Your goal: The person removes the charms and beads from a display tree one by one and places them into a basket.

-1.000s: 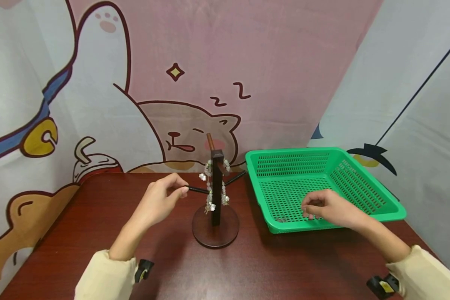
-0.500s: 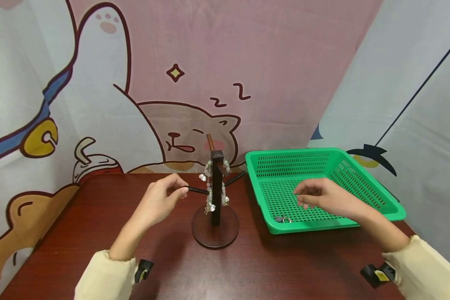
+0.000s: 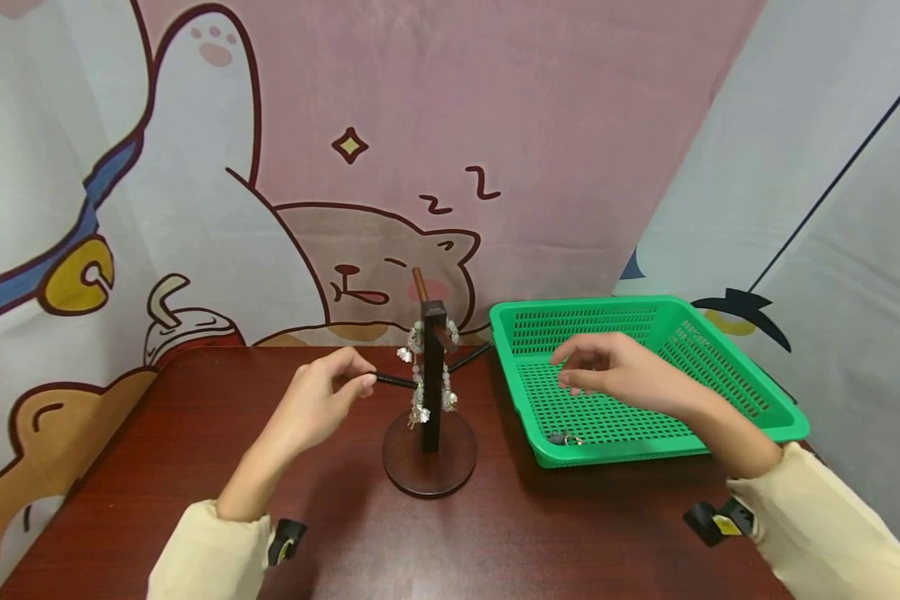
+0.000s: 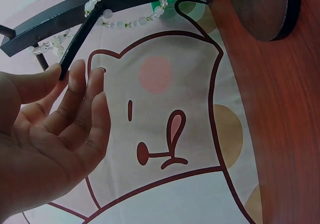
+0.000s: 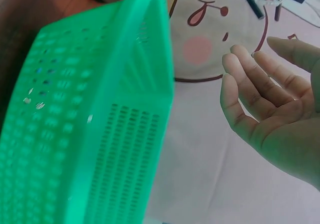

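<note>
A dark wooden stand (image 3: 432, 379) with a round base stands upright on the table, several pegs sticking out from its post. Beaded bracelets (image 3: 420, 400) with pale, shiny charms hang on it. At the tip of one dark peg (image 4: 79, 44), my left hand (image 3: 317, 404) pinches between thumb and fingertips. My right hand (image 3: 618, 371), fingers loosely bent, hovers over the green basket (image 3: 528, 400); nothing shows in it, and its palm faces the right wrist view. A small silvery and grey item (image 3: 566, 439), too small to identify, lies in the basket's near left corner.
The reddish-brown table (image 3: 330, 517) carries the stand in the middle and the basket to its right. Behind them hangs a cartoon-printed cloth (image 3: 570, 150). The basket's raised rim lies beneath my right forearm.
My right hand has risen from low in the basket and moved left toward the stand. The silvery item in the corner shows more plainly. My left hand keeps its pinch.
</note>
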The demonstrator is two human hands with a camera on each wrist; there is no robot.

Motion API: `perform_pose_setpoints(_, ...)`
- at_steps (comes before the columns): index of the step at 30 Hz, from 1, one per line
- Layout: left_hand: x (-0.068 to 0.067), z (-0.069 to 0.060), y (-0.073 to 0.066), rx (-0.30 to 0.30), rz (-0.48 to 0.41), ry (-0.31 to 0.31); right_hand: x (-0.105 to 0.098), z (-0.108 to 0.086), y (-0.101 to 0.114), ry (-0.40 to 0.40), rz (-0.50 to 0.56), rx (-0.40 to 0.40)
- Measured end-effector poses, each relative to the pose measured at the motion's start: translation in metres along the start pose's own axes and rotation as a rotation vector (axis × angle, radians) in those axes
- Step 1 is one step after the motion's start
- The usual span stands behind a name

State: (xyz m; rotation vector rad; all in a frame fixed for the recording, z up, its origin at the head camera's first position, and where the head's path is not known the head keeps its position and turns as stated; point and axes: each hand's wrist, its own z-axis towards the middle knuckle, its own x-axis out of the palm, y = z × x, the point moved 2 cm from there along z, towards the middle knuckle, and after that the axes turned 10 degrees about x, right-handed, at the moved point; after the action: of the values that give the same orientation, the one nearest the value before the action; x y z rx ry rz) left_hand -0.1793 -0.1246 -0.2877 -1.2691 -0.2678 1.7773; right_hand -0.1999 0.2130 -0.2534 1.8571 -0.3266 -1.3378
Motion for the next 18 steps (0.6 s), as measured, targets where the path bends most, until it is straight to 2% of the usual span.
perform_pose_setpoints(7,0.000,0.000,0.000,0.005,-0.001,0.003,0.010,0.012,0.018,0.023,0.016,-0.036)
perform_pose_setpoints(18,0.000,0.000,0.001,0.003,-0.005,0.010,0.030,0.023,0.028,0.041,0.029,-0.059)
